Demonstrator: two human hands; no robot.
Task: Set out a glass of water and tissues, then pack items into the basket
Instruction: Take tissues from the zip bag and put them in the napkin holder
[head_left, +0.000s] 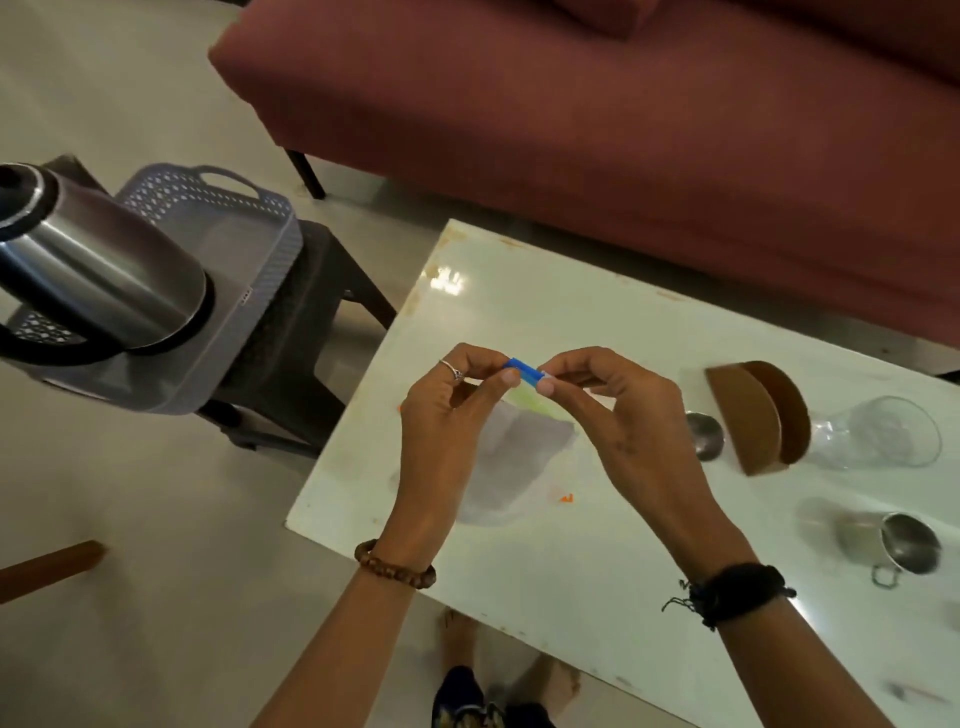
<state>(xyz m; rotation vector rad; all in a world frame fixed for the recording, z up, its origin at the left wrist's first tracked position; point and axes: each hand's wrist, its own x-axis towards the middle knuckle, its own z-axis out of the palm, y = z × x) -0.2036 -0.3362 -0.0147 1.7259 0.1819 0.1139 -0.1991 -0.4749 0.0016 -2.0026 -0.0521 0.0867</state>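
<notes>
Sofa (597, 130), maroon, fills the upper half of the frame; no part in the job as far as I can judge.

White bench (597, 582) runs from centre to lower right. On it, at right of frame: a brown tissue holder (753, 421), its slot showing no tissues; a clear glass (878, 434) lying tipped on its side just right of the holder, and dry as far as can be told; a steel cup (893, 543) also on its side, lower right; a small steel bowl or spoon (704, 435) just left of the holder, too blurred to name surely.

Basket (228, 244), grey plastic with lattice walls, sits on a dark stool (306, 332) at left of frame, well apart from the glass. A steel kettle (98, 270) stands inside it; no other contents visible.

Both hands are raised together over the bench at centre frame. Left hand (447, 415) and right hand (618, 410) each pinch one end of a small blue strip (524, 370) atop a pale packet (514, 457) that hangs below the fingers, likely a tissue pack being opened at its seal.

Judgement on progress: early. Water not yet set out, glass not upright, holder unfilled. Packing barely begun, only the kettle is in the basket. Glass, cup and holder remain out on the bench.
</notes>
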